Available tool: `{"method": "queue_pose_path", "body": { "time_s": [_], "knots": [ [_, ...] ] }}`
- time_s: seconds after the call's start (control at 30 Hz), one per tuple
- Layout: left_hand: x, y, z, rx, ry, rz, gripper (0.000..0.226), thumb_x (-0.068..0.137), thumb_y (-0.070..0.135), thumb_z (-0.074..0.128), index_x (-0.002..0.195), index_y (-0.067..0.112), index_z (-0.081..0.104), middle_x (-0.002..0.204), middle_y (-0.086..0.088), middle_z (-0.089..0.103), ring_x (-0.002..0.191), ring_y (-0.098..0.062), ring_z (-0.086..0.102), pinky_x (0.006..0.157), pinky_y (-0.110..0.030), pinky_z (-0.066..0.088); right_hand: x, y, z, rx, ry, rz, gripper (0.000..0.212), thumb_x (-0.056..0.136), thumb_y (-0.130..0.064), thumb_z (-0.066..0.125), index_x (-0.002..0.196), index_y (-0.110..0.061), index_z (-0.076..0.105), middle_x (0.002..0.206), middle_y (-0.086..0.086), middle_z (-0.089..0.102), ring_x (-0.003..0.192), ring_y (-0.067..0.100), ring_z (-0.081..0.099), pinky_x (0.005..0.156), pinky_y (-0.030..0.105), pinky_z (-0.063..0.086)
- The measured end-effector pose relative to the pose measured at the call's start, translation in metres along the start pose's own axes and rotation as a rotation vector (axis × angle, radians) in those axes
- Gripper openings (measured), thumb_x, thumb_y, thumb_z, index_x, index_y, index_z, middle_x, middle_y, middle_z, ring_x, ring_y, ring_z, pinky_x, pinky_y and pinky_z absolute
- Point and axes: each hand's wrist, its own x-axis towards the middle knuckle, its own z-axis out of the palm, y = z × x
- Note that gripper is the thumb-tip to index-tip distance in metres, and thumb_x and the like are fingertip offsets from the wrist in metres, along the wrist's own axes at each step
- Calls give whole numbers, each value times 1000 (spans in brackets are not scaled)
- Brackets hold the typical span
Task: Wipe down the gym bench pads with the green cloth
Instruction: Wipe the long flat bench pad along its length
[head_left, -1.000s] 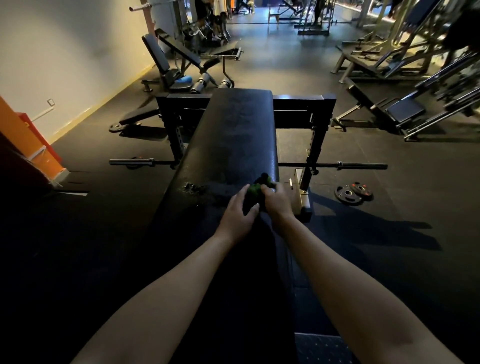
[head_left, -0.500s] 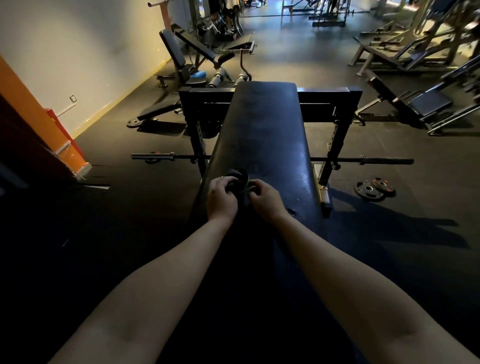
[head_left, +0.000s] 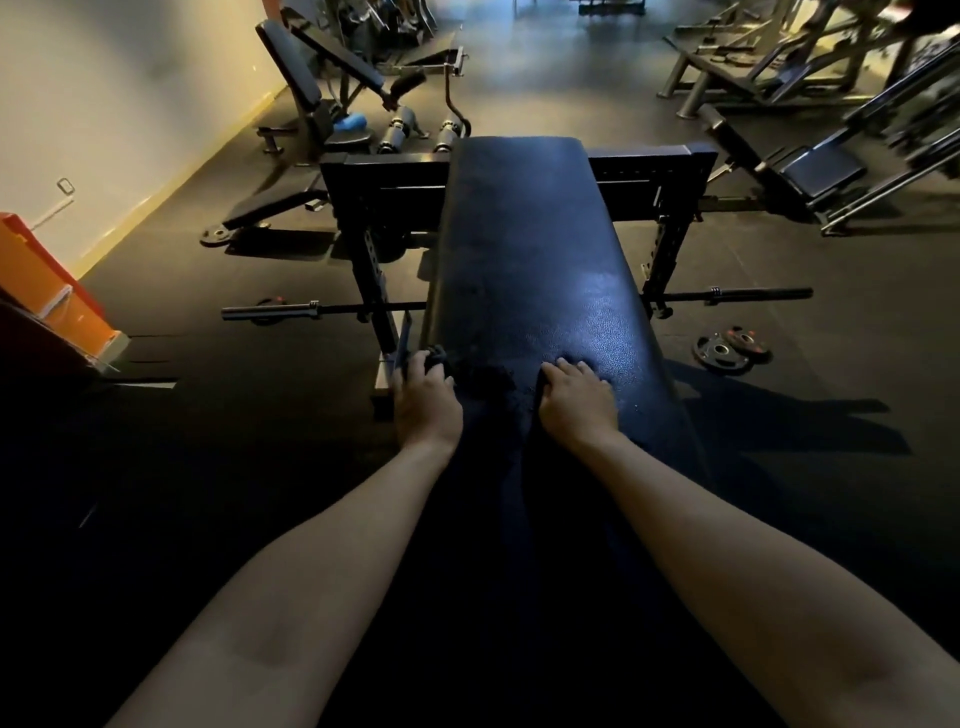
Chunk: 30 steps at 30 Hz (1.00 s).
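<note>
- The near end of the black padded desk (head_left: 524, 234) sinks into deep shadow, and its outline there is lost between the person's two bare forearms.
- The cloth (head_left: 435, 357) shows only as a small dark lump. In this dim light its green colour cannot be made out.
- A darker patch lies on the desk surface between the hands. Whether it is more cloth or a damp mark is unclear.
- The cloth sits at the left edge of the desk, about halfway along its length, bunched under the tips of the left hand (head_left: 427, 402).
- The left fingers (head_left: 415, 364) curl over the cloth and grip it, with the hand partly overhanging the desk's left edge.
- The right hand (head_left: 577, 402) rests on the desk surface, apart from the cloth, its fingers lying straight and close together.
- A barbell (head_left: 727, 296) lies on the floor, passing under the desk.
- Two weight plates (head_left: 727, 351) lie on the floor right of the desk.
</note>
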Motion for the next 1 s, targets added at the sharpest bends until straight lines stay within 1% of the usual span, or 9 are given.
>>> {"method": "queue_pose_path", "body": {
  "time_s": [0.17,0.27,0.37,0.5,0.67,0.8,0.87,0.93,1.0],
  "knots": [
    [0,1,14,0,28,216,33,100,9,44,123,13,68,140,-2,53,129,-25,46,108,-36,41,2,-5,2,-44,35,39,39,93,-22,40,128,-24,56,146,0,49,137,28,39,107,50,35],
    [-11,38,30,-47,-40,332,29,96,7,50,115,10,71,135,-3,58,123,-27,48,103,-32,40,1,-4,4,-34,17,32,41,96,-23,39,134,-24,53,151,0,44,142,28,35,112,52,32],
    [-16,66,43,-109,-130,376,24,93,16,58,111,11,74,133,-3,60,126,-29,48,107,-32,38,1,4,2,-20,-11,2,47,100,-25,39,146,-23,45,159,0,35,147,25,29,115,49,27],
    [-14,56,40,-77,-194,412,27,97,18,56,117,12,72,146,-6,50,133,-34,40,112,-37,33,-2,9,1,11,-28,-16,51,99,-22,38,149,-23,40,160,0,33,149,24,26,118,48,23],
    [11,26,11,117,-158,294,45,96,5,42,134,20,60,152,-2,34,136,-30,31,110,-41,37,-3,8,0,0,-11,-21,49,99,-22,38,148,-23,43,160,-1,33,149,24,26,119,47,23],
    [34,-14,-8,40,-87,63,49,103,7,35,149,18,44,152,-9,33,140,-33,29,114,-47,32,-4,8,1,-20,0,-23,49,100,-23,37,149,-23,41,160,0,33,148,26,26,118,48,24],
    [38,-5,-5,8,-86,-3,47,104,9,33,149,17,45,151,-10,35,137,-34,33,112,-45,33,-6,6,3,-43,-2,-18,50,100,-23,37,150,-22,39,160,1,32,149,26,26,117,48,23],
    [33,24,6,-38,-96,70,43,104,9,36,143,16,52,149,-12,39,131,-35,41,110,-42,35,-7,4,3,-42,0,-15,51,100,-23,37,151,-23,38,161,1,31,149,26,24,118,48,22],
    [20,58,26,-76,-162,229,39,101,10,44,137,16,60,145,-12,44,126,-35,43,106,-34,35,-6,6,2,-21,-9,-15,51,100,-24,39,151,-23,37,162,0,30,150,25,23,118,47,21]
  ]
}}
